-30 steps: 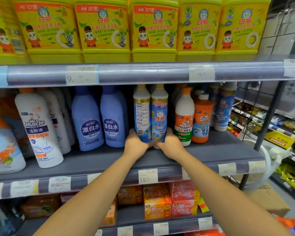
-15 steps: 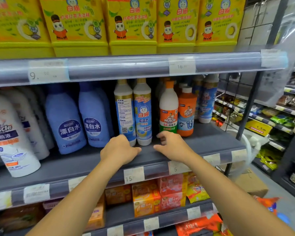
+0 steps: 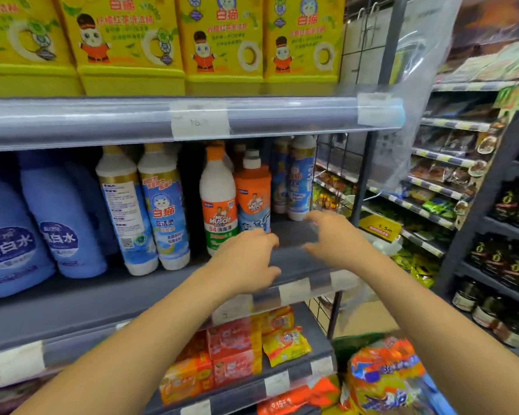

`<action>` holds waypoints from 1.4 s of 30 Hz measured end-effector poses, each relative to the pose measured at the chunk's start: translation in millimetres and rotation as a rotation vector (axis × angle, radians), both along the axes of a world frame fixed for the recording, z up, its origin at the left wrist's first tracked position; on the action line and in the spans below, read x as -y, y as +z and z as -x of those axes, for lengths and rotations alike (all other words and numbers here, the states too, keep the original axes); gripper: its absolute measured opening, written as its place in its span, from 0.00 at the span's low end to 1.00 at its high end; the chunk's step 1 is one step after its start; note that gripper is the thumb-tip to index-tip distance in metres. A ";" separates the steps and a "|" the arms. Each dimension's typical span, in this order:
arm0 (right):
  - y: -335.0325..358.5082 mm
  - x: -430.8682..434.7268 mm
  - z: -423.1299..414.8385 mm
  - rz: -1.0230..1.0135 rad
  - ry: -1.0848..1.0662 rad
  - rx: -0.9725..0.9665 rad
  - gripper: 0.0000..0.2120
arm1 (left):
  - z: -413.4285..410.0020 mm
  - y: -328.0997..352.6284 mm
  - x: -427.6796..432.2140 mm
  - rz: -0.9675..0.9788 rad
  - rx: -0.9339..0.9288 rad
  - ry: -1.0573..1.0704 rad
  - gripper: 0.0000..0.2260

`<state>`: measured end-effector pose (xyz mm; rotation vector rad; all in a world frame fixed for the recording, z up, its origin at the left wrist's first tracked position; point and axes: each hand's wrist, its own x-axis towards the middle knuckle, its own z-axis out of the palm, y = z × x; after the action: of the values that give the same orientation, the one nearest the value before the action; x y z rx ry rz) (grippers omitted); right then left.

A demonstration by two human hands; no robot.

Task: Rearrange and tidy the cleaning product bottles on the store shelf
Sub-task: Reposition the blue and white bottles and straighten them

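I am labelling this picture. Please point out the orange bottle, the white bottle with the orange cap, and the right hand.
orange bottle (image 3: 252,182): head view, its orange shoulder.
white bottle with the orange cap (image 3: 216,187): head view, its white shoulder.
right hand (image 3: 336,238): head view, its back.

Low in my view I see red and orange packets (image 3: 234,354) stacked in rows, with a yellow packet (image 3: 285,344) leaning just beside them on the right. A wire grid panel (image 3: 331,163) stands upright at middle right, and a clear plastic sheet (image 3: 417,85) hangs beyond it. Further right, a neighbouring rack (image 3: 441,158) carries snack packets in tiers, with a yellow sign (image 3: 379,227) marked 1.5m at its near end. Dark jars (image 3: 510,265) fill the far-right rack. An orange-and-blue bag (image 3: 384,375) sits at bottom right.
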<state>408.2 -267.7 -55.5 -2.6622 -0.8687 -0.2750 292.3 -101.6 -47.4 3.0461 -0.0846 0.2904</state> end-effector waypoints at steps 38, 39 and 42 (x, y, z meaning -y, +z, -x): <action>-4.0 -56.2 -122.5 -0.876 0.056 -0.195 0.27 | -67.6 -44.7 28.3 0.478 0.071 0.308 0.14; -5.5 -50.9 -115.2 -0.898 0.088 -0.221 0.27 | -71.6 -41.9 28.9 0.582 0.125 0.330 0.13; -11.7 -30.5 -91.4 -0.971 0.216 -0.242 0.30 | -89.2 -34.7 34.6 0.819 0.242 0.375 0.13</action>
<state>499.6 -237.2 -67.3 -1.6495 -0.6857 -0.2312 381.5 -136.2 -82.1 2.1834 0.4730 0.5514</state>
